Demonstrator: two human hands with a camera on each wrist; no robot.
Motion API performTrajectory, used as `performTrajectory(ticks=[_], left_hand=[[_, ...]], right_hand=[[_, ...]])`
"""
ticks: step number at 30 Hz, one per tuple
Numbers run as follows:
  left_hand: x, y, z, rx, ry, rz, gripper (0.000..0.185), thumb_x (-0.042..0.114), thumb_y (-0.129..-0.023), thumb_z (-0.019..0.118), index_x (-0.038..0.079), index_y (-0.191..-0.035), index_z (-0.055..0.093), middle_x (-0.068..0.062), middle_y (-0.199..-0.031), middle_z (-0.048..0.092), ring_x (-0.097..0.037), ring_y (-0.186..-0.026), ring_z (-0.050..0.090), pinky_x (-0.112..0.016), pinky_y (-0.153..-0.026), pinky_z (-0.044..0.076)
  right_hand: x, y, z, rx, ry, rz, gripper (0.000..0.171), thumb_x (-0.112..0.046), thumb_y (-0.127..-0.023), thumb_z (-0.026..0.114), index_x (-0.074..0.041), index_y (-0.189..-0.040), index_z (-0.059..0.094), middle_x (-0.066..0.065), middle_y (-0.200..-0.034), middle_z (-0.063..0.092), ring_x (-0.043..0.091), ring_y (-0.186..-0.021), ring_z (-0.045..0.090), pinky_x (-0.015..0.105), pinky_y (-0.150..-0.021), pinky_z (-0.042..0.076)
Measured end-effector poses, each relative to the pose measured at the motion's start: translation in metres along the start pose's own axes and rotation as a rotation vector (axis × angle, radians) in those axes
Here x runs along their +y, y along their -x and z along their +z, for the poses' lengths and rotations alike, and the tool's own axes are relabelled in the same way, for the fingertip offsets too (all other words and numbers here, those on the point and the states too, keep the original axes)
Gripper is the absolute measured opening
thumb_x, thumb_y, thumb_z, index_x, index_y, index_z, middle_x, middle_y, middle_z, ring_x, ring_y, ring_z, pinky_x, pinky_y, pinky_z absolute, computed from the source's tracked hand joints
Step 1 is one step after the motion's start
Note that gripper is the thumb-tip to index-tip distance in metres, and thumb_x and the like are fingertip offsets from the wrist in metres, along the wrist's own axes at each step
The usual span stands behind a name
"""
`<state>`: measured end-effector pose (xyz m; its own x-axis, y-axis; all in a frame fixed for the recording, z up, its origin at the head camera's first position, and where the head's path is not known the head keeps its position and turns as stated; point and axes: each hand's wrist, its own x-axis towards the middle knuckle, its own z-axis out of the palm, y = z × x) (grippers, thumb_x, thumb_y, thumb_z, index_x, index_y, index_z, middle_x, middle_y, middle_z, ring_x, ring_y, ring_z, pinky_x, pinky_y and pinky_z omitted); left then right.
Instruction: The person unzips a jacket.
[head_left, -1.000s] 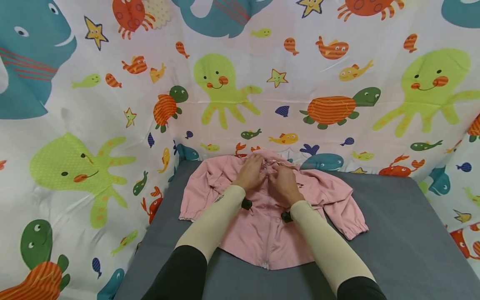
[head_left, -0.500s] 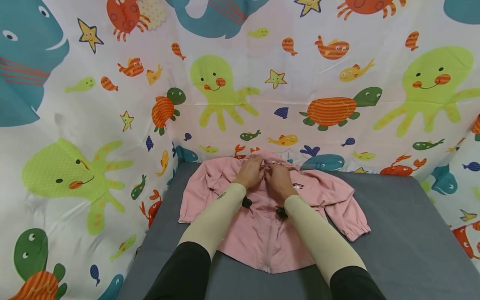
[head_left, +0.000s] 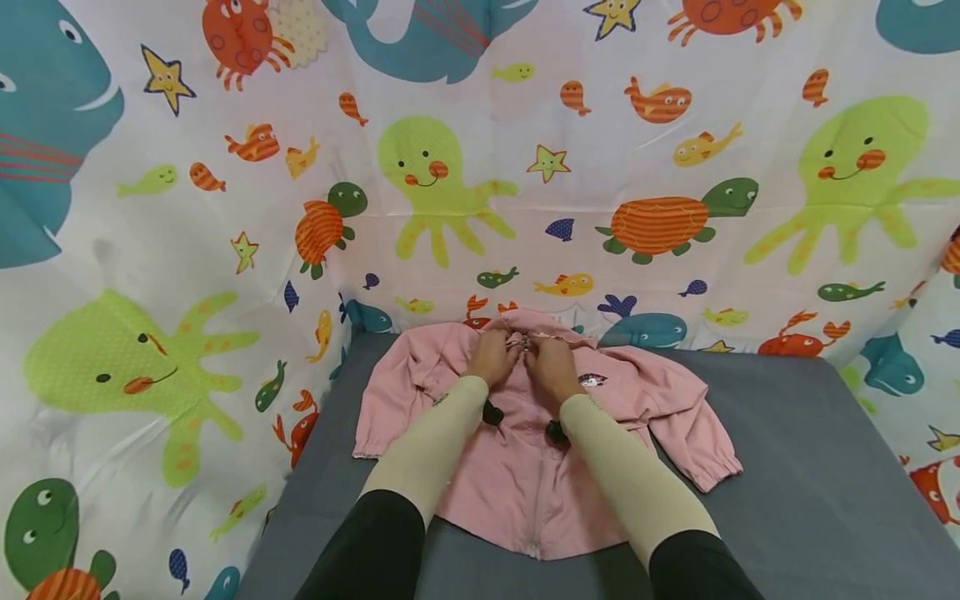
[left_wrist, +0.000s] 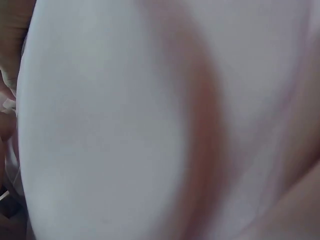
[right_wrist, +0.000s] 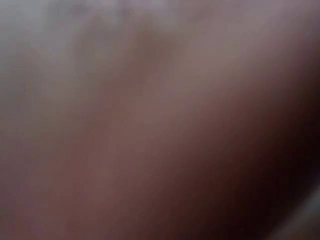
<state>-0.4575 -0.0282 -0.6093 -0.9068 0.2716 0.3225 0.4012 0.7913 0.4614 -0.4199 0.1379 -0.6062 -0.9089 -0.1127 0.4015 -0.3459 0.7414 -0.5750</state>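
A pink zip-up jacket [head_left: 517,483] lies front up on the grey table, sleeves spread to both sides, its zip line running down the middle. At its collar, my left hand [head_left: 492,357] pinches the fabric just left of the zip. Close beside it, my right hand [head_left: 552,367] pinches the collar edge on the other side, the fingertips of both hands nearly meeting at the neck opening. A small dark print [head_left: 592,380] shows on the chest right of my right hand. Pale blurred cloth [left_wrist: 100,120] fills most of the left wrist view; the right wrist view is too blurred to read.
The grey table [head_left: 795,467] extends to both sides of the jacket and in front of it. A white curtain [head_left: 465,50] printed with sea animals hangs behind and along the left and right sides. The jacket's collar reaches near the back curtain.
My right hand has moved left along the collar, closer to my left hand, uncovering the chest print. My left hand stays at the collar. The head view has shifted slightly.
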Motion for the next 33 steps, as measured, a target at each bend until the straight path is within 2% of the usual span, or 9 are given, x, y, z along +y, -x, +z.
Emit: performTrajectory(ticks=[3, 7, 12, 16, 20, 24, 27, 29, 33], left_hand=[[-0.004, -0.002, 0.005, 0.020, 0.054, -0.006, 0.018, 0.023, -0.104, 0.070, 0.008, -0.097, 0.077, -0.005, -0.094, 0.078, -0.024, -0.089, 0.074, -0.038, -0.079, 0.058], [-0.004, -0.001, 0.001, 0.035, 0.115, 0.016, 0.020, 0.019, -0.106, 0.067, 0.011, -0.092, 0.079, -0.003, -0.089, 0.078, -0.022, -0.086, 0.074, -0.036, -0.079, 0.057], [0.005, 0.005, -0.012, 0.013, 0.164, 0.033, 0.022, 0.010, -0.105, 0.066, 0.008, -0.117, 0.084, -0.007, -0.111, 0.083, -0.027, -0.105, 0.078, -0.042, -0.095, 0.061], [0.005, 0.010, -0.016, -0.007, 0.245, 0.034, 0.030, 0.008, -0.103, 0.062, 0.005, -0.125, 0.082, -0.009, -0.121, 0.083, -0.027, -0.116, 0.076, -0.042, -0.104, 0.059], [0.003, 0.010, -0.014, -0.004, 0.303, 0.029, 0.031, 0.007, -0.102, 0.060, 0.005, -0.124, 0.083, -0.009, -0.122, 0.082, -0.027, -0.120, 0.076, -0.044, -0.110, 0.056], [0.006, 0.009, -0.018, -0.008, 0.305, 0.006, 0.026, 0.016, -0.104, 0.064, 0.008, -0.116, 0.085, -0.008, -0.113, 0.083, -0.027, -0.111, 0.077, -0.044, -0.103, 0.059], [0.009, 0.008, -0.022, -0.037, 0.339, -0.065, 0.027, 0.031, -0.104, 0.065, 0.013, -0.109, 0.085, -0.003, -0.108, 0.082, -0.025, -0.105, 0.076, -0.040, -0.095, 0.058], [0.010, 0.008, -0.024, -0.037, 0.334, -0.086, 0.029, 0.037, -0.103, 0.067, 0.014, -0.107, 0.084, -0.001, -0.109, 0.081, -0.024, -0.105, 0.074, -0.039, -0.093, 0.057], [0.014, 0.007, -0.029, 0.006, 0.330, -0.036, 0.027, 0.028, -0.107, 0.067, 0.007, -0.110, 0.083, -0.009, -0.115, 0.081, -0.031, -0.111, 0.075, -0.046, -0.098, 0.058]], right_hand=[[0.001, 0.001, 0.003, 0.022, 0.012, -0.014, 0.008, -0.011, -0.097, 0.072, -0.005, -0.095, 0.077, 0.012, -0.086, 0.075, 0.032, -0.078, 0.067, 0.049, -0.075, 0.054], [-0.016, 0.003, -0.003, 0.018, 0.031, 0.026, 0.011, -0.009, -0.100, 0.073, -0.002, -0.106, 0.079, 0.016, -0.098, 0.079, 0.036, -0.089, 0.072, 0.052, -0.084, 0.057], [-0.025, 0.002, -0.005, -0.010, 0.067, 0.085, 0.025, -0.013, -0.104, 0.073, -0.006, -0.127, 0.079, 0.015, -0.117, 0.081, 0.038, -0.107, 0.075, 0.053, -0.098, 0.058], [-0.024, 0.003, -0.003, 0.003, 0.062, 0.078, 0.023, -0.014, -0.105, 0.072, -0.007, -0.125, 0.079, 0.014, -0.116, 0.080, 0.036, -0.107, 0.075, 0.054, -0.099, 0.059], [-0.023, 0.004, -0.003, 0.046, 0.067, 0.057, 0.020, -0.011, -0.106, 0.070, -0.004, -0.122, 0.079, 0.015, -0.115, 0.080, 0.037, -0.107, 0.076, 0.054, -0.098, 0.059], [-0.023, 0.003, -0.004, 0.092, 0.059, 0.039, 0.015, -0.009, -0.106, 0.068, -0.004, -0.116, 0.079, 0.016, -0.110, 0.080, 0.039, -0.104, 0.076, 0.055, -0.095, 0.059], [-0.024, 0.002, -0.004, 0.106, 0.045, 0.038, 0.014, -0.013, -0.108, 0.068, -0.005, -0.113, 0.078, 0.015, -0.109, 0.080, 0.038, -0.103, 0.076, 0.055, -0.095, 0.059], [-0.025, 0.002, -0.004, 0.109, 0.048, 0.039, 0.014, -0.016, -0.109, 0.067, -0.007, -0.111, 0.077, 0.014, -0.109, 0.080, 0.037, -0.104, 0.075, 0.055, -0.096, 0.059], [-0.026, 0.003, -0.003, 0.130, 0.053, 0.029, 0.010, -0.019, -0.108, 0.070, -0.011, -0.107, 0.076, 0.011, -0.106, 0.080, 0.036, -0.102, 0.076, 0.054, -0.096, 0.059]])
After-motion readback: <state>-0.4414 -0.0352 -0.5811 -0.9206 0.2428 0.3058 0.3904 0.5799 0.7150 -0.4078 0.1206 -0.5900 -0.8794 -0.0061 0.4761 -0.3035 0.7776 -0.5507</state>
